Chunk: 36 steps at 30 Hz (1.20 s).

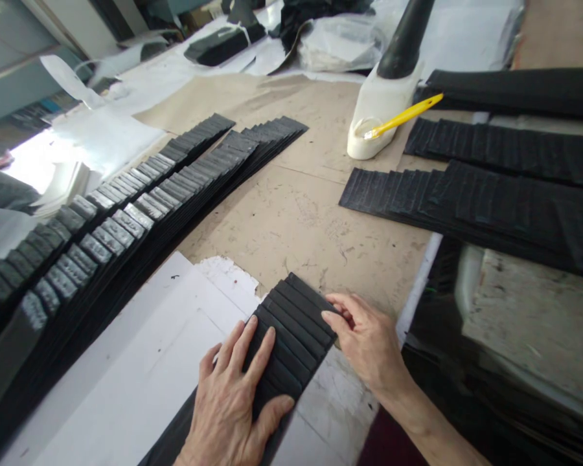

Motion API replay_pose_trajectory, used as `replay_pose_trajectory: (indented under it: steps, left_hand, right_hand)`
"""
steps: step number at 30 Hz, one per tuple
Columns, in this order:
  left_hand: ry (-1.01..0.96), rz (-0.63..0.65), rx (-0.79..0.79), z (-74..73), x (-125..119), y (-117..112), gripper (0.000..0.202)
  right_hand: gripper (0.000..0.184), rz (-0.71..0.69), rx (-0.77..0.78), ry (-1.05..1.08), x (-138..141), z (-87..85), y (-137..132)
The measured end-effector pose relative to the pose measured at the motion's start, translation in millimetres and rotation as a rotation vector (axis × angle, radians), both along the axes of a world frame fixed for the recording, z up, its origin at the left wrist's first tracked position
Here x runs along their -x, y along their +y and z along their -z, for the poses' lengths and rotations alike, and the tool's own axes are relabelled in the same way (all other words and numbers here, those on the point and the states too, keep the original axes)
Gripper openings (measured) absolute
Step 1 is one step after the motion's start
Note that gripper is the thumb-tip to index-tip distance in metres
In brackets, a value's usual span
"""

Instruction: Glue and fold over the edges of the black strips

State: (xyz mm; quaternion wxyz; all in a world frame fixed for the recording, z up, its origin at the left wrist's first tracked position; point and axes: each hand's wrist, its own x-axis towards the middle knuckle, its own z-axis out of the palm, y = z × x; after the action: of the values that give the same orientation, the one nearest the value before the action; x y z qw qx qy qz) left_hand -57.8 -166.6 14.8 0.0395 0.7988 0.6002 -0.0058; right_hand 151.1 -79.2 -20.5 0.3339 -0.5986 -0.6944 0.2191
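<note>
A fanned stack of flat black strips (291,330) lies at the front of the table, each strip's end overlapping the one beneath. My left hand (238,388) rests flat on the stack with its fingers spread. At the far right corner, my right hand (362,333) pinches the edge of the end strip (311,294) between thumb and curled fingers. The strips look like leather or a similar sheet material; I cannot tell which. Part of the stack is hidden under my left hand.
Long overlapping rows of black strips (189,181) run along the left, some with shiny ends. More black strips (490,194) lie at the right. A yellow-handled brush (408,115) rests on a white container (369,139) at the back. White paper (140,343) covers the table's front left.
</note>
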Motion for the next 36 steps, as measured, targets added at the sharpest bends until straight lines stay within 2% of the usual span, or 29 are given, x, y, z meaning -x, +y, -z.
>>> replay_pose_trajectory:
  steps: [3,6,11,15,21,26,30,36]
  left_hand:
    - [-0.089,-0.016,-0.021,-3.0,3.1,9.9,0.069]
    - [-0.189,-0.108,-0.042,-2.1,0.7,27.3,0.065]
    - [-0.338,-0.130,0.038,9.8,-6.8,47.1,0.055]
    - [-0.384,-0.123,0.011,13.9,-8.0,45.4,0.052]
    - [-0.310,-0.067,-0.014,15.0,-10.1,43.6,0.052]
    - [-0.196,-0.042,0.025,18.1,-11.6,42.9,0.054]
    - [-0.076,-0.030,0.005,14.8,-16.4,43.1,0.054]
    - [0.058,0.108,-0.014,11.3,-21.0,46.3,0.052]
  right_hand:
    - [0.018,0.062,-0.136,-0.061,2.8,-2.0,-13.7]
    - [0.016,0.029,-0.179,-0.176,7.4,-3.3,-24.1]
    - [0.017,0.097,0.059,-0.185,11.8,-2.4,-23.0]
    - [0.024,0.031,0.129,-0.184,9.6,-3.4,-20.0]
    - [0.022,0.025,0.135,-0.188,9.2,-5.0,-19.8]
    - [0.020,0.025,0.117,-0.228,11.0,-4.6,-19.5]
    - [0.021,0.030,0.110,-0.257,12.0,-3.2,-19.6]
    - [0.026,0.026,0.113,-0.269,11.5,-6.4,-18.3]
